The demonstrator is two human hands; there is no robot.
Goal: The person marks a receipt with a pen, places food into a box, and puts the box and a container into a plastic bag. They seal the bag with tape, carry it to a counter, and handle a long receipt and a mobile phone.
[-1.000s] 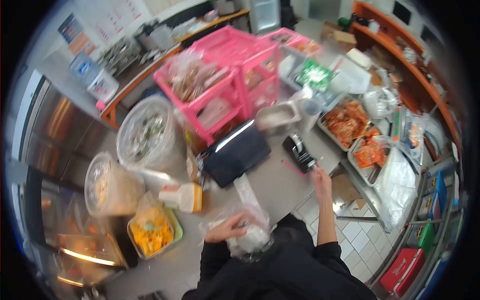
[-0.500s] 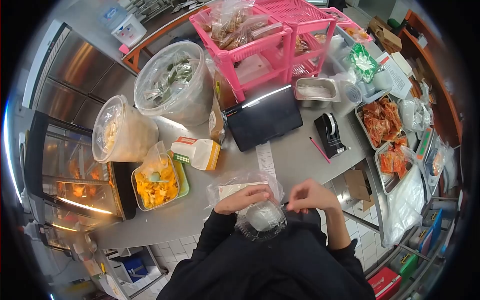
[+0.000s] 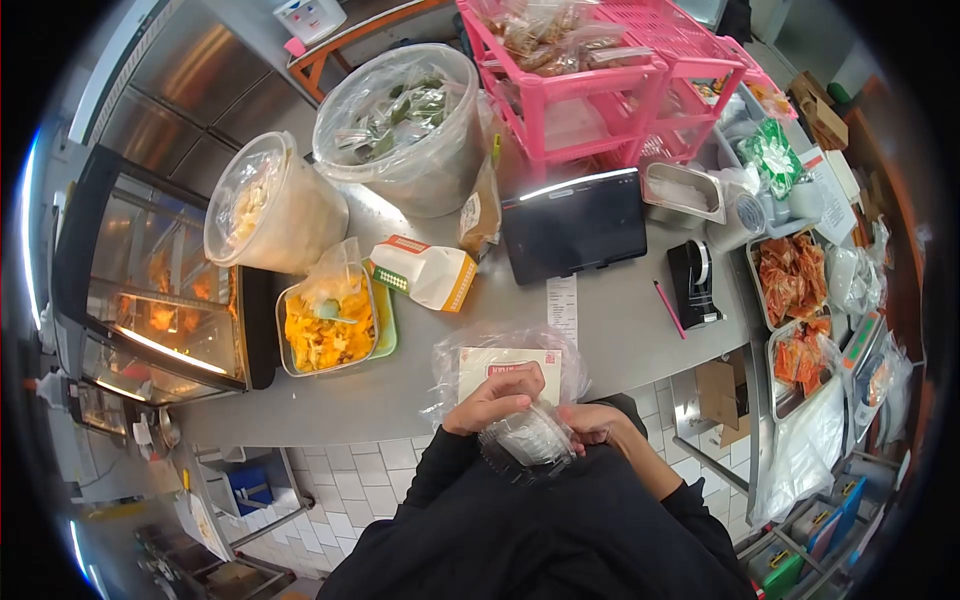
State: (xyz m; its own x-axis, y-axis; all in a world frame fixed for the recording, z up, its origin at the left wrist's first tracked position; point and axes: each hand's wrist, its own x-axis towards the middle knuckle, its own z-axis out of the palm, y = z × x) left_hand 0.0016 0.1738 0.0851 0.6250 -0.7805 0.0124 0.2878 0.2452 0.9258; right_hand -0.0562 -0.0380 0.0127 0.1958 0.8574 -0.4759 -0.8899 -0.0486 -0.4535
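At the table's front edge, close to my body, is a clear plastic container (image 3: 530,438) with something whitish in it that I cannot make out. My left hand (image 3: 500,397) is curled over its top and upper left side, gripping it. My right hand (image 3: 590,423) is closed at the container's right edge, fingertips pinched against it. Just beyond them lies a cream paper packet with a red logo (image 3: 475,367), on a crumpled clear plastic bag (image 3: 445,350). A printed receipt (image 3: 562,310) lies behind that.
A black tablet (image 3: 575,228) stands at the back, with a tape dispenser (image 3: 695,280) and pink pencil (image 3: 668,308) to its right. Leftward are a fast-food carton (image 3: 425,275), a tub of yellow food (image 3: 325,328) and large buckets (image 3: 395,130). Pink racks (image 3: 570,110) rise behind.
My right hand has come in from the right and now touches the container's edge. My left fingers have curled more around it. The camera view has shifted, showing more floor at lower left.
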